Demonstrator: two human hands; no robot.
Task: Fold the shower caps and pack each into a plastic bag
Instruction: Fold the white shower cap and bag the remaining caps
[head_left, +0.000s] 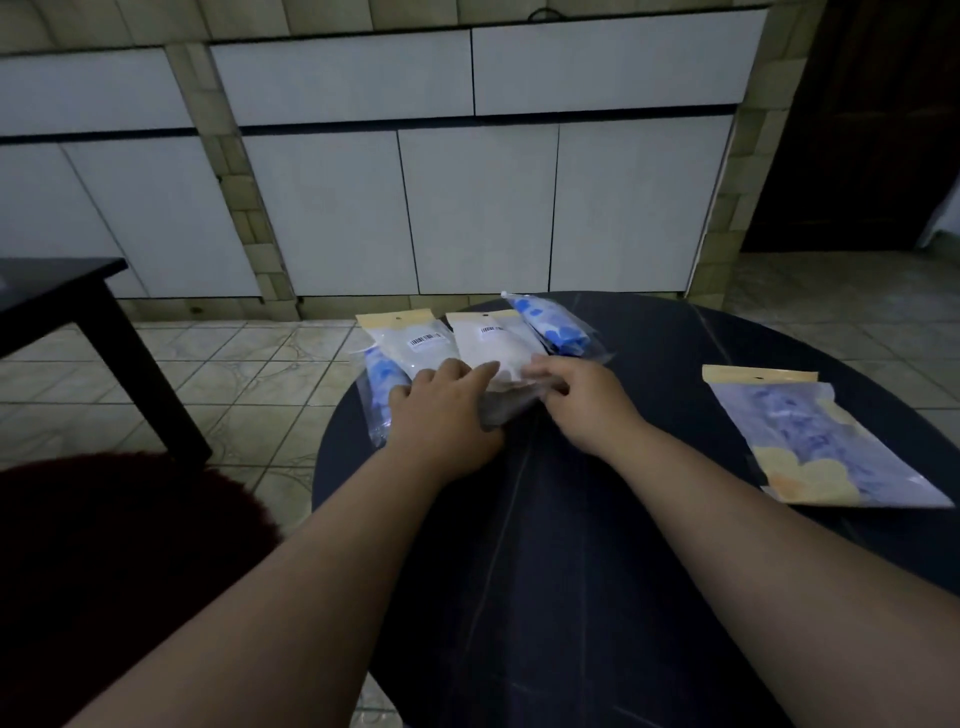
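Left hand (441, 410) lies flat, fingers spread, on a white packed bag (496, 353); right hand (576, 400) pinches its clear lower edge, atop the dark round bench (597, 571).

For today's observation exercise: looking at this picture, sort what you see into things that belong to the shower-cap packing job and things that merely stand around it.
Belonging to the job:
left hand
right hand
white packed bags
blue packed bags
flat blue-and-yellow bag
round dark table

Just standing about:
black side table
white cabinets
tiled floor
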